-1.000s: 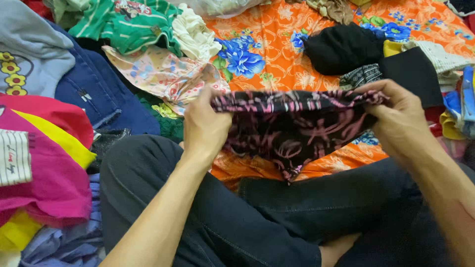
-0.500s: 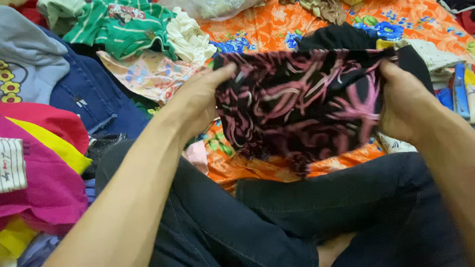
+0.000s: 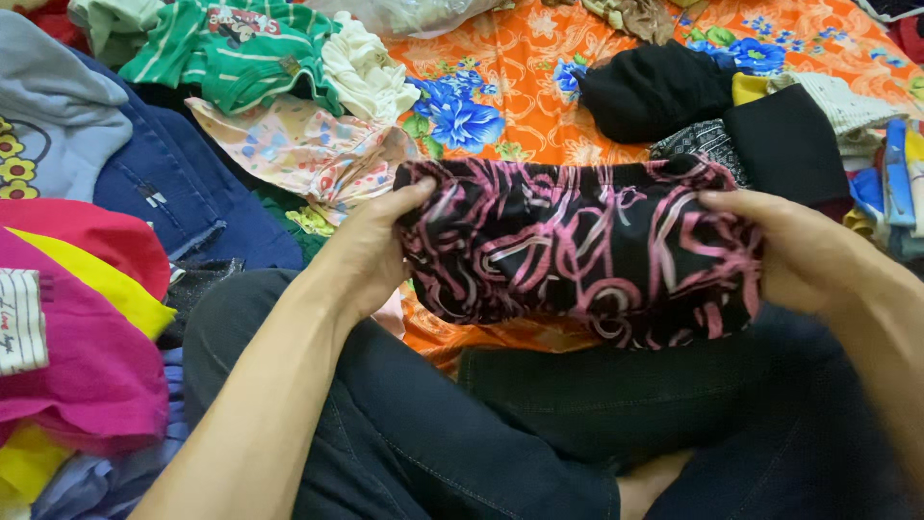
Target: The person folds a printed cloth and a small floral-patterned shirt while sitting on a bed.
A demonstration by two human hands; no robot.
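Both hands hold a black garment with pink swirls (image 3: 577,255), stretched between them just above the person's crossed legs in dark trousers (image 3: 462,424). The left hand (image 3: 371,255) grips its left edge, thumb on top and fingers curled under the cloth, pinching it. The right hand (image 3: 784,246) clasps the right edge, its fingers (image 3: 731,202) laid together over the front of the fabric and closed on it. The garment looks folded or bunched into a wide band, its lower edge hanging near the knees. Beneath and beyond it lies an orange sheet with blue flowers (image 3: 520,87). To the left sit a green striped shirt (image 3: 231,48), a pale patterned cloth (image 3: 298,149), blue jeans (image 3: 164,193) and a pink and yellow piece (image 3: 77,327). To the right, just behind the held garment, lie a black bundle (image 3: 654,87) and a stack of folded clothes (image 3: 828,125).
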